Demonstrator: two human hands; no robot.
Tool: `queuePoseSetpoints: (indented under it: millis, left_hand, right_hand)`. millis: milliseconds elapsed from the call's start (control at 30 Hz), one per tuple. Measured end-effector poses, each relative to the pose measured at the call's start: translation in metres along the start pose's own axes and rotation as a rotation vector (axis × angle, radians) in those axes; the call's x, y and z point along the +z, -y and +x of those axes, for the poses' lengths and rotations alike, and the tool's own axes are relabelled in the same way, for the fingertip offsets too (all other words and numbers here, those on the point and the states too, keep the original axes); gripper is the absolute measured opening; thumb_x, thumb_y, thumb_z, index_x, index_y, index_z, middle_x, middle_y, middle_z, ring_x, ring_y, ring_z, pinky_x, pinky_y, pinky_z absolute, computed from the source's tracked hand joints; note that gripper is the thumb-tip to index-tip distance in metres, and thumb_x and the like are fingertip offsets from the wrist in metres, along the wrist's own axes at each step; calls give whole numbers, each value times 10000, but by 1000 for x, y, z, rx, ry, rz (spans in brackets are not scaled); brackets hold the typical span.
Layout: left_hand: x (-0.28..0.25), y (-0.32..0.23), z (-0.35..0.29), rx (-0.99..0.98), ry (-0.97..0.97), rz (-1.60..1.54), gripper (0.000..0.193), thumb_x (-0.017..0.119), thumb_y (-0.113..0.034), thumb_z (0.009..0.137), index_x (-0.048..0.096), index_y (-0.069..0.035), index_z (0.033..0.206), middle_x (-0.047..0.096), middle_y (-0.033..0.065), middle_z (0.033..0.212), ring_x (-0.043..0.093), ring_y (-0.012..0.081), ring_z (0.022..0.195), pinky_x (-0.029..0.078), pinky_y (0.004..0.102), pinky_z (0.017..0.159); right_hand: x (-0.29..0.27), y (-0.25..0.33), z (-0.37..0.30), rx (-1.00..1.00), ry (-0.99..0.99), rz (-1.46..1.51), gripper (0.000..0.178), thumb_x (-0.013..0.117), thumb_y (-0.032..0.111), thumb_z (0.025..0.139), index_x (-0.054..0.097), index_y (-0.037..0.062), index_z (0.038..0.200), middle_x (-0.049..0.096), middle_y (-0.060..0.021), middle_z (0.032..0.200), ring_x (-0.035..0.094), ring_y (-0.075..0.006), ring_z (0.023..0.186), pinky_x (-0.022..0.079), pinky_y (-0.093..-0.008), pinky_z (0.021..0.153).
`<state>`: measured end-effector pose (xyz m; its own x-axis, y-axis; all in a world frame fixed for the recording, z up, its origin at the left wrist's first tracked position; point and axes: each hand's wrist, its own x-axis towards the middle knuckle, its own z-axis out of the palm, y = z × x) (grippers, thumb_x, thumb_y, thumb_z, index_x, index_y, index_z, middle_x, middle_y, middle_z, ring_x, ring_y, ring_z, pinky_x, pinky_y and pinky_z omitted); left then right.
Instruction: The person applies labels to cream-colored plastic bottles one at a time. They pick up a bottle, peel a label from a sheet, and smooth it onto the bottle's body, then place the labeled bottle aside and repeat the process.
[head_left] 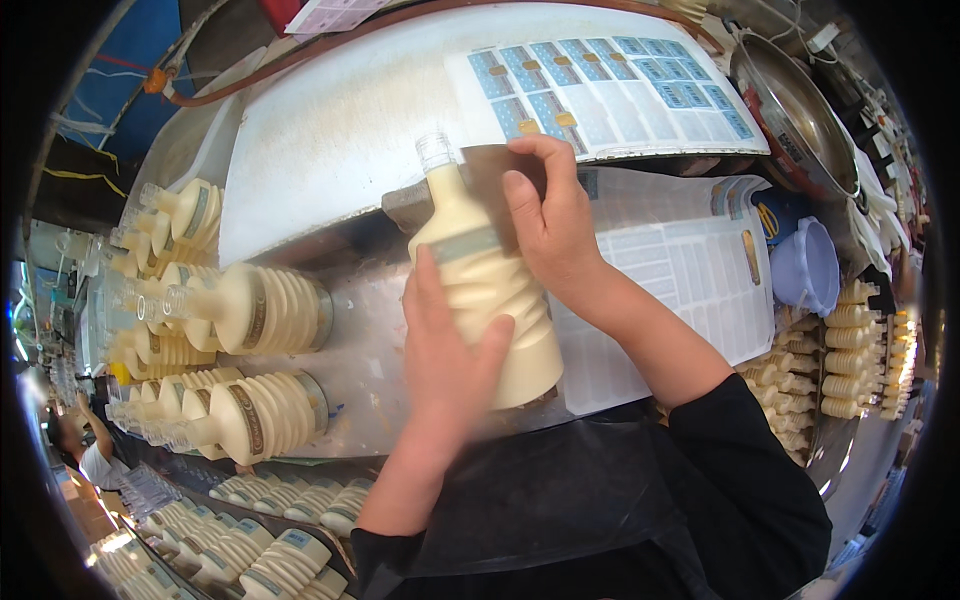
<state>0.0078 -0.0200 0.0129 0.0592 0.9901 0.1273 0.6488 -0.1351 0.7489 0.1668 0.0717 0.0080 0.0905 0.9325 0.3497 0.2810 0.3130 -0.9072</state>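
Note:
A cream bottle with a clear threaded neck, wavy ridged body and grey-green band leans with its neck pointing away from me. My left hand is closed around its near side, slightly blurred, thumb and fingers resting on the body. Against the bottle's right shoulder, a thin brown flat piece is gripped in my right hand between thumb and fingers; its exact kind is unclear. Behind the neck sits a greyish block, partly covered by the bottle.
Banded cream bottles lie grouped at left, and more bottles are at lower left. Blue label sheets lie on the white board. Beyond a pale sheet stand a lavender bucket and a metal basin.

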Motion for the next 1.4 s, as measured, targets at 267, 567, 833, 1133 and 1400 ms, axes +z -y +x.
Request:
queuePoseSetpoints:
  millis: [267,567,833,1133,1400]
  left_hand:
    - [5,2,0,-64,-32,-112,1010,724,-276,852,132,4,1621,429,306,1457,517,462,1299,440,502,1081]
    - [1,-7,-1,-39,-28,-140,833,672,-410,917,297,-50,1568,484,255,1473,557,457,1261,470,500,1008]
    - [-7,-12,6,-116,146,-94,822,694,-436,901,345,-65,1547,387,230,1563,543,446,1297,494,487,986]
    - [2,-3,0,-36,10,-147,1084,748,-412,820,140,-51,1642,382,273,1509,471,434,1343,401,483,1124]
    - [6,-2,0,-131,-35,-156,1097,767,-217,771,118,-60,1641,396,248,1514,485,406,1355,436,468,1110]
  right_hand:
    - [-9,29,4,-44,-87,-75,335,517,127,999,467,37,1319,629,-250,1224,614,-455,1133,476,-487,987]
    - [53,80,2,10,239,-386,236,403,161,1047,493,4,1199,604,-279,1147,643,-468,951,513,-529,903]
    - [55,80,3,-144,306,-621,193,477,129,1004,515,3,1145,614,-240,1101,668,-443,918,531,-515,884]
    - [-14,-5,2,-107,40,-196,350,488,110,1020,462,27,1359,581,-225,1342,583,-386,1236,447,-434,1059]
    - [-30,-8,3,-107,41,-109,384,520,79,1017,462,19,1392,604,-170,1303,598,-308,1202,456,-390,1040]
